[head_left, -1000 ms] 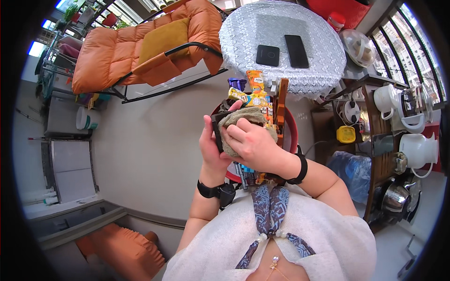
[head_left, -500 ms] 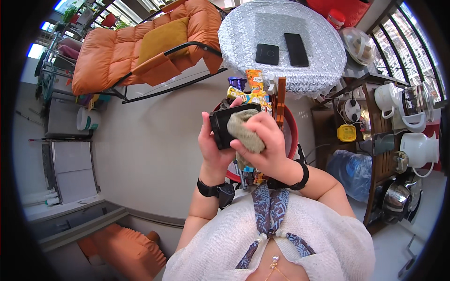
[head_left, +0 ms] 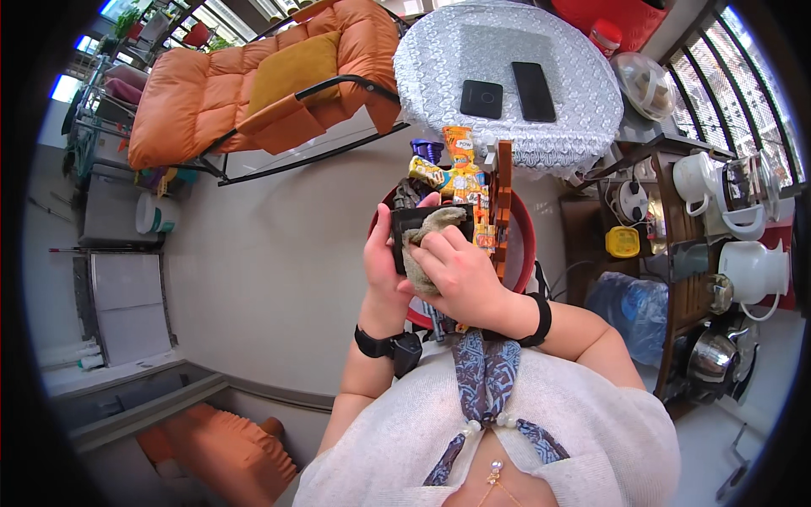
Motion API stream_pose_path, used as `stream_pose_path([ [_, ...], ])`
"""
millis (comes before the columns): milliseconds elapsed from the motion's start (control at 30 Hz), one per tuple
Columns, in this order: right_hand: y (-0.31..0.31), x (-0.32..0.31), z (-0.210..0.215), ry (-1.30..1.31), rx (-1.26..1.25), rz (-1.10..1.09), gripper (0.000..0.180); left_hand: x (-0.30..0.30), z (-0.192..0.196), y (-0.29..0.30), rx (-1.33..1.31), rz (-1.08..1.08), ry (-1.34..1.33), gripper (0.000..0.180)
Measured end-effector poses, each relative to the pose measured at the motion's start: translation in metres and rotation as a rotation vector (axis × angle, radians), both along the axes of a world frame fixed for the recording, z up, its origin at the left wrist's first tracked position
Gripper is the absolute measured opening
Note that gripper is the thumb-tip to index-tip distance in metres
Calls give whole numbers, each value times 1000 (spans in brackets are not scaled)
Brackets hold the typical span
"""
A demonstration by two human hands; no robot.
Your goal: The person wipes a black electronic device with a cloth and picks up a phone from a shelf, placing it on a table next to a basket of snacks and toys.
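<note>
1. Head view: since the earlier frame, right hand (head_left: 456,275) has slid the grey-green cloth (head_left: 422,245) down and left across the black box-like object (head_left: 418,228); left hand (head_left: 382,262) has barely shifted.
2. Object sits at chest height, above the red tub (head_left: 519,253) of toys and packets.
3. Left hand grips the object's left side, thumb up top.
4. Right hand is clenched on the bunched cloth, pressing it flat to the face, wrist bent inward.
5. Judgement: wiping goes best with short firm strokes, the left grip steady, and the cloth refolded to reach corners.
</note>
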State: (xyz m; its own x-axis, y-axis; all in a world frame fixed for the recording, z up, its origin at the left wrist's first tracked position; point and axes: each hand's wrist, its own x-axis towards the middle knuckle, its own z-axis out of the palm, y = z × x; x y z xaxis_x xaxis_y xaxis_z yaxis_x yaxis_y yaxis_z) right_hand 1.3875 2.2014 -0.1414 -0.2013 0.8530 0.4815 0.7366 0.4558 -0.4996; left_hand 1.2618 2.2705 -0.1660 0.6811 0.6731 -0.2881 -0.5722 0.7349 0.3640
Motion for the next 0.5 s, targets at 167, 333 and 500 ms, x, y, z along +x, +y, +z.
stream_pose_path([
  [167, -3, 21, 7, 452, -204, 197, 38, -3, 0, 6, 40, 17, -43, 75],
  [333, 17, 16, 21, 927, -109, 93, 30, 11, 17, -11, 221, 151, 202, 68],
  [500, 25, 6, 18, 746, -248, 132, 23, 22, -2, -22, 486, 421, 243, 72],
])
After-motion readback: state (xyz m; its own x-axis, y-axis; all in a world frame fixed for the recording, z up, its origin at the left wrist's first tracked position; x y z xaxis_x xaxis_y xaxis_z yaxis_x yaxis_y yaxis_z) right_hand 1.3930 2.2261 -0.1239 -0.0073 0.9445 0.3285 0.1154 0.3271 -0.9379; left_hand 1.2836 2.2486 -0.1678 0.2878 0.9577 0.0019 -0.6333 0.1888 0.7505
